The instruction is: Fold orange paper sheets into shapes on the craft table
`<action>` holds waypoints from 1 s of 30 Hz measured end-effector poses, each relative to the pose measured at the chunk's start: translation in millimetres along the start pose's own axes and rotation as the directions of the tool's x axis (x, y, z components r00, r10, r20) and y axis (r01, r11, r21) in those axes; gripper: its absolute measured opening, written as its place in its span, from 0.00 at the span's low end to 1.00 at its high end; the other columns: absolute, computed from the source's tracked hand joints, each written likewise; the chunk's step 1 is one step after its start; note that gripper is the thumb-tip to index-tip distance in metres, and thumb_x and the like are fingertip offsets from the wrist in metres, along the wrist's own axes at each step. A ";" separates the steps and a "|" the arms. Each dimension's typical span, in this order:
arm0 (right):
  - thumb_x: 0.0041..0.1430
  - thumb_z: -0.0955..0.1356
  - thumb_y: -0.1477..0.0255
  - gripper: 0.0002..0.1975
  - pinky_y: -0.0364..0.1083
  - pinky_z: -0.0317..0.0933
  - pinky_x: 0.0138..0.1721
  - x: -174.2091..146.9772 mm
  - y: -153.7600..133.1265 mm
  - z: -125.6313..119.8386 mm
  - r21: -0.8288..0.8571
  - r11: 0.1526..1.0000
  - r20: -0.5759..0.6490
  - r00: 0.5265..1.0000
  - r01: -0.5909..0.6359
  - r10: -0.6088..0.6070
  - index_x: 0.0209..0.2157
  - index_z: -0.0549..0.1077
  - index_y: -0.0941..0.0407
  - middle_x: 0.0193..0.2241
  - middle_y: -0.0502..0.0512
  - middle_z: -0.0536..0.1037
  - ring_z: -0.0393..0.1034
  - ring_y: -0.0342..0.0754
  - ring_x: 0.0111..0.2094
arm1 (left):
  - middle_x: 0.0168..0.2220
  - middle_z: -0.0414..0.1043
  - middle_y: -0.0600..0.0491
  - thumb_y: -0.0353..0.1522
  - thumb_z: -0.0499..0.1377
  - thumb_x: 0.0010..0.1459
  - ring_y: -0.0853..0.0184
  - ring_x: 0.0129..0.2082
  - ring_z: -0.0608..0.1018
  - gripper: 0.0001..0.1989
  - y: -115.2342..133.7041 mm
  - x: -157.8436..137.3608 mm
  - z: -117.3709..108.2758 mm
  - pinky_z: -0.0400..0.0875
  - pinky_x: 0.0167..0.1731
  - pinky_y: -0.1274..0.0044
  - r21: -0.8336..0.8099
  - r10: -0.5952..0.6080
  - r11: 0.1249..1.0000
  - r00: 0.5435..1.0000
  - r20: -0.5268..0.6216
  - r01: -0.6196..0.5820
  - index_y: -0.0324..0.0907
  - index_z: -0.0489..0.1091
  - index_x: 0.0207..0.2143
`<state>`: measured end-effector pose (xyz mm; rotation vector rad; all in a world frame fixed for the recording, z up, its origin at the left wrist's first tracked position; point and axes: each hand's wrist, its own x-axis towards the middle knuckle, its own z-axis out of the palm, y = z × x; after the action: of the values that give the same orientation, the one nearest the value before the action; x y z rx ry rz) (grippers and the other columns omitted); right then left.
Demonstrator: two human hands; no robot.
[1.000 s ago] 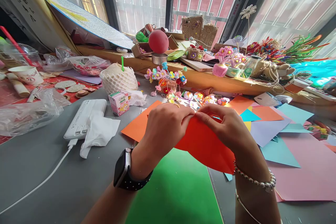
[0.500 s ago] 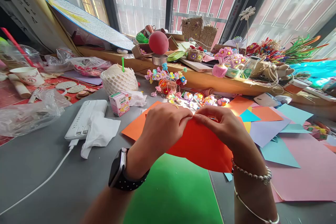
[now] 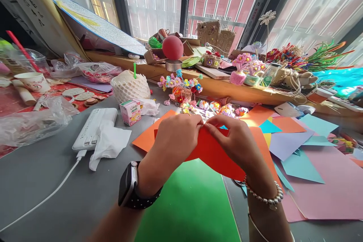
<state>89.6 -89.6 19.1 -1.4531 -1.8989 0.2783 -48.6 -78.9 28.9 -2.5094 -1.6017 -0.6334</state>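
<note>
A bright red-orange sheet of paper (image 3: 217, 155) is held up in front of me, bent so its lower edge curves. My left hand (image 3: 177, 134), with a watch on the wrist, pinches the paper's top edge near the middle. Right beside it, thumb and finger of my right hand (image 3: 231, 136) pinch the same edge, the fingertips of both hands almost touching. Below the paper lies a green board (image 3: 190, 204) on the grey table. Part of the sheet is hidden behind my hands.
Coloured paper pieces (image 3: 326, 181) spread at the right. To the left lie a white power bank (image 3: 95, 126) with its cable, a crumpled tissue (image 3: 112, 145) and a small pink box (image 3: 130, 112). Behind are a wrapped coconut (image 3: 130, 87) and small craft flowers (image 3: 181, 87).
Both hands keep hold of the paper, and their fingertips have shifted slightly left. The right forearm has moved a little left, and the sheet's lower edge is a bit higher.
</note>
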 end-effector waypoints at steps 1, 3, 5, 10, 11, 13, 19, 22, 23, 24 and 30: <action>0.51 0.63 0.73 0.05 0.44 0.60 0.31 0.3 -0.1 0.4 0.003 1.000 -0.006 1.000 -0.002 0.002 0.26 0.71 0.55 0.27 0.52 0.77 0.70 0.47 0.29 | 0.25 0.73 0.52 0.31 0.50 0.54 0.64 0.25 0.74 0.10 1.0 -1.0 0.6 0.60 0.22 0.77 0.012 0.003 1.000 1.000 -0.022 -0.003 0.44 0.71 0.33; 0.51 0.64 0.73 0.05 0.44 0.60 0.31 0.8 0.3 1.0 0.017 1.000 -0.014 1.000 -0.007 0.007 0.26 0.71 0.55 0.27 0.51 0.77 0.70 0.47 0.30 | 0.24 0.73 0.52 0.30 0.50 0.54 0.64 0.25 0.73 0.10 1.9 -2.8 1.7 0.59 0.22 0.77 0.037 0.017 0.999 0.998 -0.059 -0.015 0.43 0.72 0.32; 0.51 0.64 0.73 0.04 0.44 0.60 0.32 1.3 1.3 1.6 0.046 0.999 -0.008 1.000 -0.018 0.019 0.26 0.71 0.56 0.27 0.51 0.76 0.70 0.46 0.30 | 0.24 0.73 0.52 0.30 0.50 0.54 0.64 0.24 0.73 0.10 1.1 -4.2 2.4 0.59 0.22 0.77 0.049 0.036 0.998 0.996 -0.081 -0.032 0.44 0.72 0.31; 0.51 0.64 0.71 0.05 0.43 0.61 0.33 2.1 3.5 1.7 0.148 0.988 0.046 0.998 -0.047 0.040 0.25 0.71 0.56 0.27 0.51 0.76 0.69 0.45 0.30 | 0.25 0.74 0.54 0.31 0.51 0.54 0.66 0.26 0.74 0.10 -6.0 -6.7 4.2 0.59 0.23 0.78 -0.013 0.073 0.997 0.993 -0.090 -0.074 0.45 0.72 0.32; 0.51 0.64 0.71 0.05 0.43 0.61 0.33 2.3 3.9 1.5 0.167 0.985 0.056 0.998 -0.049 0.041 0.25 0.71 0.56 0.27 0.51 0.76 0.69 0.45 0.30 | 0.25 0.74 0.54 0.31 0.51 0.54 0.66 0.26 0.74 0.10 -7.6 -7.0 4.6 0.60 0.24 0.78 -0.019 0.077 0.997 0.993 -0.092 -0.079 0.45 0.72 0.31; 0.51 0.64 0.71 0.05 0.43 0.61 0.32 2.9 4.6 1.2 0.202 0.978 0.080 0.996 -0.054 0.039 0.25 0.71 0.56 0.26 0.51 0.76 0.69 0.44 0.30 | 0.26 0.74 0.54 0.31 0.51 0.54 0.67 0.26 0.73 0.10 -10.3 -7.4 5.1 0.60 0.24 0.78 -0.024 0.082 0.996 0.992 -0.093 -0.084 0.45 0.72 0.31; 0.51 0.64 0.71 0.06 0.42 0.61 0.31 4.2 6.1 0.1 0.286 0.957 0.148 0.989 -0.054 0.011 0.24 0.71 0.55 0.25 0.49 0.75 0.68 0.43 0.29 | 0.27 0.75 0.56 0.31 0.51 0.54 0.68 0.26 0.73 0.09 -13.8 -7.1 3.6 0.60 0.24 0.79 -0.067 0.118 0.990 0.990 -0.079 -0.123 0.45 0.72 0.31; 0.51 0.64 0.71 0.07 0.41 0.60 0.30 4.1 6.5 -0.6 0.315 0.947 0.181 0.983 -0.059 0.001 0.24 0.71 0.56 0.25 0.49 0.75 0.68 0.43 0.29 | 0.27 0.75 0.56 0.31 0.51 0.54 0.67 0.26 0.74 0.10 -14.5 -7.5 2.3 0.60 0.24 0.78 -0.079 0.115 0.990 0.992 -0.054 -0.119 0.46 0.72 0.30; 0.51 0.64 0.71 0.07 0.41 0.60 0.30 4.1 6.8 -0.8 0.322 0.945 0.192 0.981 -0.064 0.001 0.24 0.71 0.56 0.25 0.49 0.75 0.68 0.43 0.29 | 0.27 0.75 0.56 0.31 0.51 0.54 0.67 0.27 0.74 0.10 -14.8 -7.7 2.1 0.60 0.24 0.78 -0.078 0.113 0.990 0.992 -0.050 -0.117 0.46 0.72 0.30; 0.51 0.64 0.71 0.07 0.40 0.59 0.29 4.1 7.2 -1.1 0.329 0.941 0.204 0.979 -0.073 0.005 0.24 0.71 0.56 0.25 0.49 0.75 0.68 0.43 0.29 | 0.27 0.75 0.56 0.31 0.50 0.54 0.67 0.27 0.74 0.10 -15.1 -7.9 2.1 0.60 0.25 0.78 -0.078 0.111 0.990 0.993 -0.050 -0.115 0.46 0.72 0.30; 0.52 0.63 0.70 0.08 0.39 0.58 0.26 5.7 11.4 -0.8 0.406 0.899 0.308 0.951 -0.165 0.036 0.25 0.71 0.57 0.25 0.50 0.73 0.67 0.42 0.28 | 0.28 0.75 0.56 0.30 0.50 0.53 0.67 0.28 0.74 0.10 -16.8 -6.6 2.9 0.60 0.26 0.78 -0.121 0.123 0.985 0.992 -0.011 -0.123 0.46 0.72 0.30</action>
<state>98.1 -80.7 15.6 -1.2575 -1.8331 0.9491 -65.0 -76.1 21.3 -2.6662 -1.4341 -0.7406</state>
